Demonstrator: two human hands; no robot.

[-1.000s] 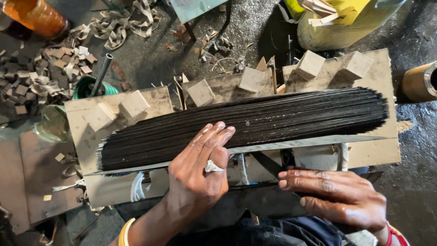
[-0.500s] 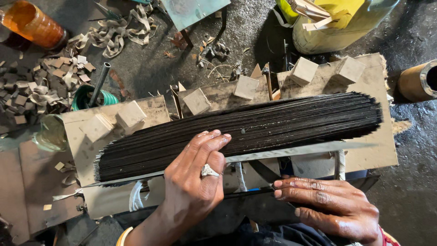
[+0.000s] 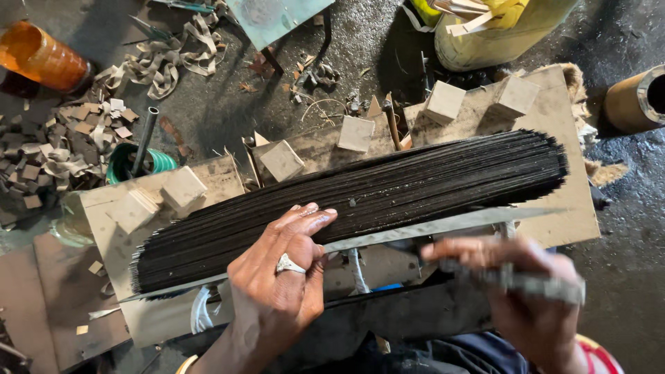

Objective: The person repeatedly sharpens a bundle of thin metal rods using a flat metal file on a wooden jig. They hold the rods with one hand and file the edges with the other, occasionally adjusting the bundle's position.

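The left hand (image 3: 280, 291), a ring on one finger, lies flat and spread with its fingers together, palm down, pressing on the near edge of the long bundle of thin black sticks (image 3: 360, 201). It grips nothing. The right hand (image 3: 516, 291) is blurred; it is closed around a grey metal tool (image 3: 526, 280), whose exact shape cannot be made out.

The bundle stretches slantwise across the worn wooden board (image 3: 568, 187), its far end fanning out slightly towards the right. Just under the left fingertips, along the bundle's near side, runs a long flat grey metal strip (image 3: 429, 228), touching the sticks and reaching nearly from one end to the other.

Behind the bundle, small pale wooden blocks (image 3: 357, 133) stand in a row along the board's far edge. Beyond that lies the dark gritty floor (image 3: 208, 111), strewn with curled offcuts and square scraps of cardboard (image 3: 62, 138). A green ringed holder with a dark tube (image 3: 142, 156) stands at the left, an orange bottle (image 3: 41, 59) in the far left corner, a yellow container (image 3: 499, 34) at the top right, and a brown cardboard tube (image 3: 634, 97) at the right edge.
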